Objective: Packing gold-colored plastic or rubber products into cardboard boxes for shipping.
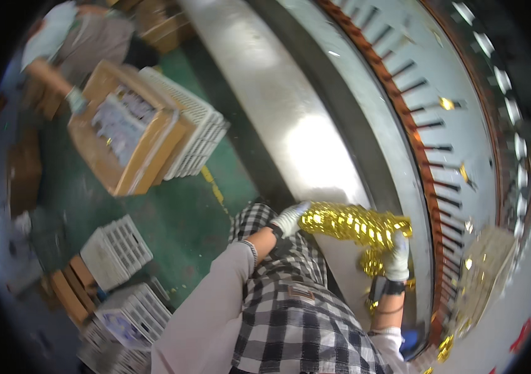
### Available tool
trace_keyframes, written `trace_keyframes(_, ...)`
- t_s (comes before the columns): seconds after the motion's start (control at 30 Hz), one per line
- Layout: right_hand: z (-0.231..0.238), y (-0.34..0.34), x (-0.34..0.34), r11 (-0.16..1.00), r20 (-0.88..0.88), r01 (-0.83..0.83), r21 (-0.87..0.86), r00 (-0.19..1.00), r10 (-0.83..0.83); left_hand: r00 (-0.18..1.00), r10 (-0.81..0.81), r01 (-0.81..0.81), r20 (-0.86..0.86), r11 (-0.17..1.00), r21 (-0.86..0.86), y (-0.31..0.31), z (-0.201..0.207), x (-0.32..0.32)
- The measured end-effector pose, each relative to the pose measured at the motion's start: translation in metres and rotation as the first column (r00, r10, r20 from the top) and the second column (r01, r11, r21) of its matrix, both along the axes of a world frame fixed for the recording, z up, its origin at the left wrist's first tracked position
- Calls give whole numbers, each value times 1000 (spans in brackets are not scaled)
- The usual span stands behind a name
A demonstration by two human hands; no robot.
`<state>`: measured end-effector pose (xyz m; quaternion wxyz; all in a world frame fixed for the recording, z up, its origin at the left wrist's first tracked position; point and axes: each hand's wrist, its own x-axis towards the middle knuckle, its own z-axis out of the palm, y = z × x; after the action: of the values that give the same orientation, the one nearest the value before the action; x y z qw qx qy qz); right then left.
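Observation:
A long bundle of shiny gold pieces [352,223], packed in a row, stretches between my two white-gloved hands over the metal ledge. My left hand [290,219] is closed on its left end. Near the other end, my right hand [396,258] grips it from the near side. What the single pieces are cannot be made out. More gold pieces [372,263] lie on the ledge beside my right hand, partly hidden by the bundle and the hand.
The metal ledge [259,62] runs along a machine with a row of dark prongs [430,124], a few bearing gold bits. A clear plastic bin [486,268] stands at right. At left, a person [94,37] touches a cardboard box [147,156] beside white crates [197,131]; more crates [116,249] stand nearer.

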<state>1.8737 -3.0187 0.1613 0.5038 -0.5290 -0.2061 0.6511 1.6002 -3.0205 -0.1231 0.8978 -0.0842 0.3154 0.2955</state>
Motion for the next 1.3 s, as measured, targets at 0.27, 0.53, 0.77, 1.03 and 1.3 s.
trace_keyframes(0.27,6,50,-96,968,40,-147,201,989,142,892,333,-254,-304,928,273,45,100,-150)
trace_keyframes(0.53,28,204,-418,735,-39,-471,488,830,557,507,712,-478,-485,701,530,107,194,-477)
trace_keyframes(0.77,-54,339,-736,669,-331,-687,284,585,740,173,711,-675,-681,589,444,117,67,-754)
trace_keyframes(1.03,-174,409,-890,626,-482,-754,-197,631,608,215,410,-759,-886,642,113,110,-62,-882)
trace_keyframes(1.3,-253,408,-920,600,-428,-584,-547,811,399,155,-385,-449,-910,793,-411,150,-43,-925)
